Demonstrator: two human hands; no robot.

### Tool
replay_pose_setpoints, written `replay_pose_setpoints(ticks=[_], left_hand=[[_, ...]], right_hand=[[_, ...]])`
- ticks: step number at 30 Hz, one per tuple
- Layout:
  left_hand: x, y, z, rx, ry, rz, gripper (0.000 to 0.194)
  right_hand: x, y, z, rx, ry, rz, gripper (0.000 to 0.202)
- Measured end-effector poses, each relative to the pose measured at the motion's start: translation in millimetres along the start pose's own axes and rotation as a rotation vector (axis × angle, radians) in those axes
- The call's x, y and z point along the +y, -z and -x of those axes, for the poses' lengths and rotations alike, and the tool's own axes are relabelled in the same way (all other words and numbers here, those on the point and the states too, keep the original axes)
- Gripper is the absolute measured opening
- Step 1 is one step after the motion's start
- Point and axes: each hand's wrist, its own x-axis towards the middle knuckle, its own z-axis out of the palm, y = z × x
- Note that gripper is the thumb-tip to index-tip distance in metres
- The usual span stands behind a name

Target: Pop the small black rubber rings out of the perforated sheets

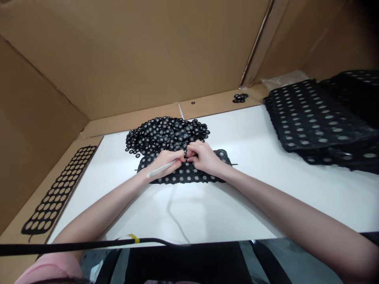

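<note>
A black perforated rubber sheet (189, 176) lies on the white board, with rows of light round spots. Both hands are over its upper middle, fingertips almost meeting. My left hand (168, 159) is closed around a white pen-like tool (160, 169), whose back end points down and to the left; its tip is hidden by the fingers. My right hand (203, 157) is pinched just above the sheet, and whatever sits between its fingertips is too small to make out. Directly behind the sheet rises a heap of small black rings (166, 132), touching or overlapping its back edge.
A sheet with punched-out holes (56, 193) lies at the left on cardboard. Stacked black sheets (316, 114) cover the right side. A few loose rings (240, 98) lie near the back cardboard wall (166, 55). A black cable (74, 247) crosses the front edge.
</note>
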Motion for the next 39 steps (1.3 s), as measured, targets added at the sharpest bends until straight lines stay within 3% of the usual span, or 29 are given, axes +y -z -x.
replay_pose_setpoints(ticks=[4,14,17,22,25,30,39], left_hand=[[3,2.0,-2,-0.034,-0.012,0.010,0.013],[2,2.7,-4,-0.021,0.139,0.163,0.011],[-3,0.7,-3,0.039,0.211,0.335,0.009],[-2,-2.5,3,0.249,0.287,0.608,0.012],[4,-3.0,9,0.264,0.244,0.485,0.012],[12,-2.3,13,0.145,0.180,0.223,0.013],[14,-1.9,11,0.114,0.148,0.204,0.014]], right_hand=[[0,0,0,0.002,0.005,-0.010,0.020],[-4,3,0,-0.013,-0.033,-0.010,0.019],[-4,5,2,-0.029,-0.035,0.001,0.018],[-8,11,6,-0.091,-0.062,0.069,0.008],[-13,15,7,-0.148,-0.079,0.131,0.014],[-16,17,7,-0.209,-0.077,0.212,0.014],[-17,16,7,-0.232,-0.066,0.238,0.012]])
